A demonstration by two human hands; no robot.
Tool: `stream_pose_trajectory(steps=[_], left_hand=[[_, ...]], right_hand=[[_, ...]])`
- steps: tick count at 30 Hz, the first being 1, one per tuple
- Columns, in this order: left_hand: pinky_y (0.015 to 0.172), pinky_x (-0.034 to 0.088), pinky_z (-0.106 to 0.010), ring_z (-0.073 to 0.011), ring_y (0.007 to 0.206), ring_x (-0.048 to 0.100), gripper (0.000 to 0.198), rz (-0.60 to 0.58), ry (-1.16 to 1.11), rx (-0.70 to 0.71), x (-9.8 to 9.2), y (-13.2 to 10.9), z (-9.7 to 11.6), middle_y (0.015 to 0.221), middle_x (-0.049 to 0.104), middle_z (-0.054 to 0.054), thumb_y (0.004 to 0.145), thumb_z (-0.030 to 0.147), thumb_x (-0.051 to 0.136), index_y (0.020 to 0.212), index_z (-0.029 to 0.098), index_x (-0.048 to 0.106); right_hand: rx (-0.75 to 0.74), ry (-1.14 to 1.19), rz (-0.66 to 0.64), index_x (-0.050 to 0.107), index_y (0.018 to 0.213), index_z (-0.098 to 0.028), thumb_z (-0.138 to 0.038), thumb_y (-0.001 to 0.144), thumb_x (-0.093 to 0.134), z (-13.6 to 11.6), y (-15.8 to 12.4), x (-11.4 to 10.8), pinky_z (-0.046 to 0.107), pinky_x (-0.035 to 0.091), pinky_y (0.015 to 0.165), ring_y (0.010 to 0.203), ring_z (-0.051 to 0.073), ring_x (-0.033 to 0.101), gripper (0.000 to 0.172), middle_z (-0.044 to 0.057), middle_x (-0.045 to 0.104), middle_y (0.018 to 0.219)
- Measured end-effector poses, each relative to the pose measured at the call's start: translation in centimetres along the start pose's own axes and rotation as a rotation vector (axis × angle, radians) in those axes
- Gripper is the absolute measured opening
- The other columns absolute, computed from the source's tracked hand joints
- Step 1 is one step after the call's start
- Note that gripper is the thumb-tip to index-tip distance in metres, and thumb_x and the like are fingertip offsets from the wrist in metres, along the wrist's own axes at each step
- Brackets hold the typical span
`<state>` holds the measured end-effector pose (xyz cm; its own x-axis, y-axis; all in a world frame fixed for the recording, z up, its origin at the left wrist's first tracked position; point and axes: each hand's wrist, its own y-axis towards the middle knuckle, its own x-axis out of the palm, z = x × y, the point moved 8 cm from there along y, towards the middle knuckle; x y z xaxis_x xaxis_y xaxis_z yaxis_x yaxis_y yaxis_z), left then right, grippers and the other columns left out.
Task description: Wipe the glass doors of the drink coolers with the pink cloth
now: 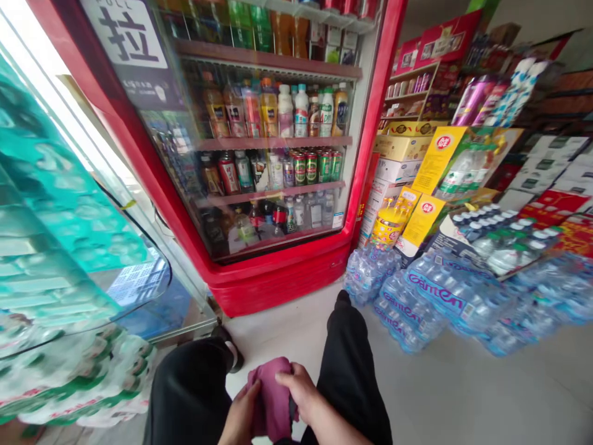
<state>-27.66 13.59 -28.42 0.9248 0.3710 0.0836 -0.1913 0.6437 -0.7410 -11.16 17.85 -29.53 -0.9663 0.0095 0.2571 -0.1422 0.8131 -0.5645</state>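
Note:
A folded purple cloth point(271, 395) is held between my two hands, low in the view between my knees. My left hand point(243, 408) grips its left side, with the thumb on top. On the right side, my right hand point(299, 386) pinches the cloth, thumb over it and fingers curled behind. A small dark patch shows at the cloth's right edge, beside my right fingers; what it is I cannot tell. Ahead stands a red-framed drinks fridge point(282, 281) with its glass door shut and several shelves of bottles and cans behind it.
Shrink-wrapped water bottle packs point(435, 290) are stacked on the floor at the right. Behind them rise yellow cartons point(438, 161) and other boxed goods. Wrapped bottle packs point(78, 377) lie at the lower left, near a glass panel and a black cable point(169, 266).

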Motion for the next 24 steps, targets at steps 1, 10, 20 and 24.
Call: stream_pose_trajectory(steps=[1, 10, 20, 24], left_hand=[[0.093, 0.067, -0.043, -0.0203, 0.105, 0.076, 0.037, -0.012, -0.028, -0.017, 0.2, -0.1, -0.1, 0.122, 0.078, -0.009, 0.104, 0.049, 0.07, 0.126, 0.018, 0.071], [0.1, 0.065, -0.048, -0.0245, 0.118, 0.072, 0.048, -0.046, -0.187, -0.037, -0.1, -0.2, -1.0, 0.138, 0.07, -0.011, 0.102, 0.05, 0.071, 0.139, 0.02, 0.066], [0.102, 0.064, -0.05, -0.0254, 0.121, 0.071, 0.049, -0.062, -0.148, -0.009, -0.6, 0.4, -1.0, 0.141, 0.069, -0.012, 0.102, 0.051, 0.071, 0.14, 0.02, 0.066], [0.1, 0.065, -0.048, -0.0244, 0.118, 0.071, 0.048, -0.133, -0.087, 0.018, 0.5, 0.2, -0.5, 0.138, 0.07, -0.011, 0.102, 0.051, 0.071, 0.139, 0.019, 0.066]], right_hand=[[0.013, 0.018, 0.009, 0.07, 0.088, -0.017, -0.032, 0.094, 0.085, 0.1, 0.0, -0.2, 0.03, 0.057, 0.074, 0.071, 0.014, 0.068, 0.022, -0.005, 0.069, 0.076], [0.105, 0.238, 0.013, 0.071, 0.106, -0.017, -0.053, 0.108, 0.07, 1.8, -0.9, -1.2, 0.028, 0.059, 0.069, 0.07, 0.012, 0.066, 0.036, -0.002, 0.071, 0.089], [0.101, 0.344, -0.039, 0.074, 0.099, -0.018, -0.063, 0.096, 0.079, 0.3, -2.0, -0.4, 0.033, 0.06, 0.078, 0.074, 0.017, 0.074, 0.046, 0.001, 0.078, 0.083], [-0.026, 0.31, -0.038, 0.075, 0.098, -0.02, -0.065, 0.08, 0.091, -1.6, -2.3, -0.2, 0.032, 0.059, 0.078, 0.081, 0.021, 0.076, 0.051, 0.003, 0.08, 0.084]])
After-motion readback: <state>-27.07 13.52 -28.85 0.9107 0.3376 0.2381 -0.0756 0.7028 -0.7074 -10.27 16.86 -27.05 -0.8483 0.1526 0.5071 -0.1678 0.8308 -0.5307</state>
